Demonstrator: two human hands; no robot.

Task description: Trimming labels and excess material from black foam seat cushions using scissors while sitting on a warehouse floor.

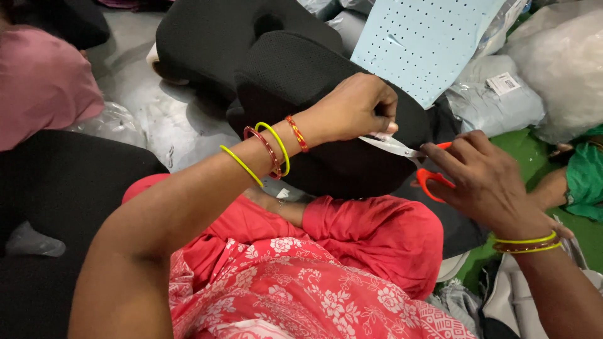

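Observation:
My right hand (pixel 480 179) grips orange-handled scissors (pixel 414 157), whose metal blades point left toward my left hand. My left hand (pixel 355 107) is closed in a pinch on the surface of a black mesh cushion (pixel 301 81) that rests on my lap, right at the blade tips. What exactly sits between its fingers is hidden. Yellow and red bangles ring both wrists. My knees are covered in red floral cloth (pixel 301 282).
A pale blue perforated sheet (pixel 427 37) stands behind the cushion. More black cushions (pixel 207 37) lie at the back and left. Plastic-wrapped bundles (pixel 553 75) pile at the right on a green floor. Other people sit at the left (pixel 44 81) and right (pixel 581 182) edges.

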